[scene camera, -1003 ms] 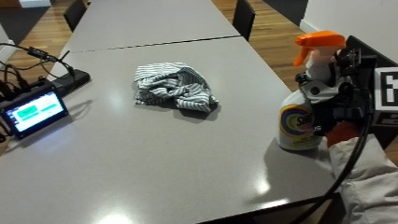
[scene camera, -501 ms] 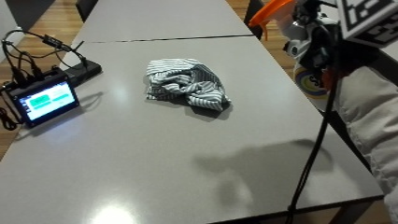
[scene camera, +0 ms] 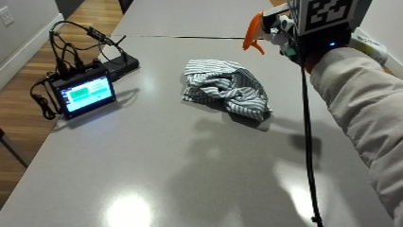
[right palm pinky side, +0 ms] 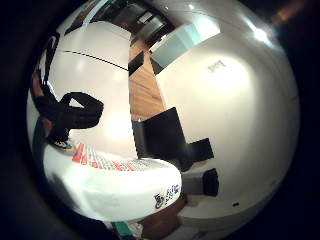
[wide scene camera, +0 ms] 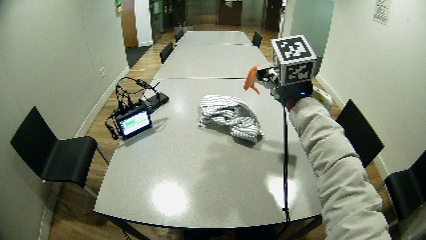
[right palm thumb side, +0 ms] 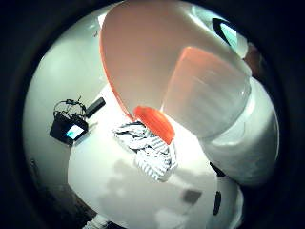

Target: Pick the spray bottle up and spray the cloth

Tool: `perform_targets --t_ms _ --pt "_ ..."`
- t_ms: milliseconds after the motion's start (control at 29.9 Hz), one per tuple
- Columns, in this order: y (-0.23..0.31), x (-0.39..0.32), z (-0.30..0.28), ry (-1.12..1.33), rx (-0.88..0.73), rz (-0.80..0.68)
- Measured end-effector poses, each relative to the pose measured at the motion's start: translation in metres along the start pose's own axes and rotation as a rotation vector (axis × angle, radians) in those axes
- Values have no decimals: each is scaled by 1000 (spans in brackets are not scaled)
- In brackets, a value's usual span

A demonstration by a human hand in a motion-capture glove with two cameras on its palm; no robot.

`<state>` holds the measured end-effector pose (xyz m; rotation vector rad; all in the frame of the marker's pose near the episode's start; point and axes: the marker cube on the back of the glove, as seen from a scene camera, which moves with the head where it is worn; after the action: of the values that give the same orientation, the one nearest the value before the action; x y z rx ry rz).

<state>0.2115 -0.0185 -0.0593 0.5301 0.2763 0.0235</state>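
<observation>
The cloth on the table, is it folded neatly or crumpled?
Crumpled. The striped cloth lies in a loose, bunched heap on the table, with uneven folds and no flat edges.

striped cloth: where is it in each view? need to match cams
Outside view: striped cloth crumpled mid-table, below the raised spray bottle.
Wide outside view: cloth mid-table, right of the small screen.
Thumb side palm view: cloth on the table beyond the bottle's orange nozzle.
Little finger side palm view: not in it.
Shared landmark: the small screen, also in the thumb side view.
</observation>
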Motion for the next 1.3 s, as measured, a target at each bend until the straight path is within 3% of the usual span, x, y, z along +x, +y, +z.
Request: perform_targets --t_ms 435,669,1036,1304 --pt "-8 -3 -5 72 0 -19" --pt "-5 -4 0 -4 -11 4" --pt "-13 -23 -36 -771 75 198" --pt "-7 -102 -84 -1154 117 112"
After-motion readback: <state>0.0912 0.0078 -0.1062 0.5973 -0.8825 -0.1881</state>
